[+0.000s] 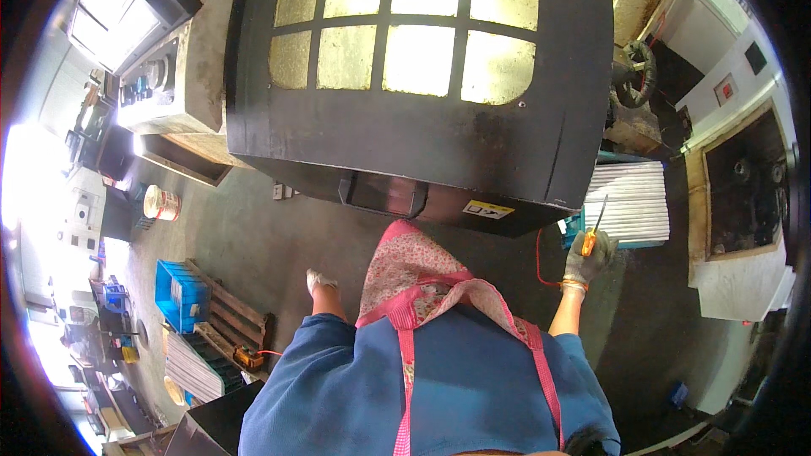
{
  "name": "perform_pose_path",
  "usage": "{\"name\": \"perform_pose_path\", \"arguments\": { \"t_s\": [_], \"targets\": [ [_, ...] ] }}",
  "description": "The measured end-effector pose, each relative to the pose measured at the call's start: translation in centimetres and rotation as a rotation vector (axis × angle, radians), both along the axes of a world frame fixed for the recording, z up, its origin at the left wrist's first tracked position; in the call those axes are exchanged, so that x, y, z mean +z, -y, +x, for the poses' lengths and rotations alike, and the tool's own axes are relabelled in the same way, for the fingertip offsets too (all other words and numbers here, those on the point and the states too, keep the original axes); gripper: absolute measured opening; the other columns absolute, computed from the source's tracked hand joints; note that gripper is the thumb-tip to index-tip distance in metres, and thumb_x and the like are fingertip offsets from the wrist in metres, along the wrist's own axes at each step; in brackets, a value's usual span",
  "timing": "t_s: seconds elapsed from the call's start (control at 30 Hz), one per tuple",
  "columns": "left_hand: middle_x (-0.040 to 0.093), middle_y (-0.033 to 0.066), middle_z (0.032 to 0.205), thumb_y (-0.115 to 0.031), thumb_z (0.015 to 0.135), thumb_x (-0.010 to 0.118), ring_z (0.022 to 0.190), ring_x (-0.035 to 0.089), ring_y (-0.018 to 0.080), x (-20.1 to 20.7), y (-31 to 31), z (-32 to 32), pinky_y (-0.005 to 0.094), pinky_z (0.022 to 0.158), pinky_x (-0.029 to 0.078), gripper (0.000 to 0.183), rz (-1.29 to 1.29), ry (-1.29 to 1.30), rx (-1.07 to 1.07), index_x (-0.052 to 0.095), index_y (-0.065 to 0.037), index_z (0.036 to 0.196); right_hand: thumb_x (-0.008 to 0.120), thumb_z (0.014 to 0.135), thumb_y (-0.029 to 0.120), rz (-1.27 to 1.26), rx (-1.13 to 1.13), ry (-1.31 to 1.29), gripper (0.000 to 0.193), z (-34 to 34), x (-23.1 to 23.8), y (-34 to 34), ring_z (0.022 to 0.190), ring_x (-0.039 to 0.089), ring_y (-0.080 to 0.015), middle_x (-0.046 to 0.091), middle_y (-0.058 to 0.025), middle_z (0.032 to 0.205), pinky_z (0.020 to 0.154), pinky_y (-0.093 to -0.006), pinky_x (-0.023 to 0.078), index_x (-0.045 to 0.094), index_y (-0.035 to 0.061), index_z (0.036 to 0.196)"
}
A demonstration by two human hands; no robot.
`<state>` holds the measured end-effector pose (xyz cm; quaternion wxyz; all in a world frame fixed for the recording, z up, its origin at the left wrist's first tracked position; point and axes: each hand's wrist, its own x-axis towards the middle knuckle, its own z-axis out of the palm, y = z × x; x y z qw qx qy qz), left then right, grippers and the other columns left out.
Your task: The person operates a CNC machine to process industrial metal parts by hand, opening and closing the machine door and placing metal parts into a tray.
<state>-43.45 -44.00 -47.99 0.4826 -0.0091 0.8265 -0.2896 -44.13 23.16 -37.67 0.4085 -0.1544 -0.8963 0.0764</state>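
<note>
My right hand (585, 263), in a grey glove, is closed round the orange handle of a screwdriver (590, 241). Its thin dark shaft points up and away from me. Just beyond that hand lies a stack of long white strips (632, 201) in a blue-green crate (574, 226). A thin red cord (541, 262) hangs beside my right wrist. My left hand (318, 279), in a pale glove, hangs low in front of my left sleeve, and its fingers are too small to make out. Ahead of me stands a big dark machine door (405, 135) with lit window panes and a black handle (383, 194).
To the left a blue crate (180, 295) stands by a wooden pallet (228, 308), with an orange tool (247, 358) near it. A white bucket (161, 203) sits farther off. Light-coloured machine housing (743, 287) with a dark opening (745, 181) borders the right.
</note>
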Motion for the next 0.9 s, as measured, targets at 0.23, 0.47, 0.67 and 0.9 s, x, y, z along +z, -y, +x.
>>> {"name": "perform_pose_path", "arguments": {
  "t_s": [0.23,0.47,0.67,0.9],
  "targets": [
    [0.041,0.0,0.169,-0.045,0.109,0.04,0.158,0.036,0.023,2.1,-1.5,-0.4,0.0489,0.129,0.023,0.057,0.002,0.012,-0.013,0.046,-0.023,0.162,0.069,0.097,0.033,0.028,-0.04,0.052,0.028,-0.1,0.2,0.2,0.114,0.064,-0.0347,0.07,-0.0135,0.107,0.124,-0.0579,0.032,0.069,0.005,0.1],
    [0.036,0.0012,0.172,-0.046,0.108,0.041,0.159,0.032,0.023,1.6,-1.7,-0.2,0.0492,0.13,0.02,0.06,0.013,0.028,-0.011,0.044,-0.022,0.163,0.071,0.095,0.026,-0.043,-0.001,0.005,0.023,0.0,0.6,0.3,0.112,0.065,-0.0362,0.07,-0.0159,0.106,0.123,-0.0571,0.032,0.068,0.0043,0.098],
    [0.031,0.0014,0.174,-0.046,0.11,0.033,0.161,0.027,0.0232,-0.3,-0.7,-0.1,0.046,0.13,0.019,0.062,0.001,0.044,-0.009,0.037,-0.021,0.166,0.076,0.093,0.026,0.049,-0.014,0.01,0.024,0.0,0.5,0.1,0.107,0.068,-0.0346,0.07,-0.0132,0.101,0.119,-0.0572,0.041,0.067,0.0054,0.101],
    [0.029,-0.0006,0.175,-0.046,0.11,0.033,0.162,0.025,0.0233,0.1,-1.1,0.1,0.0465,0.13,0.018,0.063,0.006,-0.04,0.008,0.034,-0.02,0.167,0.075,0.094,0.03,0.107,-0.028,-0.003,0.027,-0.2,0.1,-0.1,0.108,0.068,-0.0344,0.07,-0.0135,0.103,0.118,-0.0563,0.042,0.067,0.0054,0.1]
  ]
}}
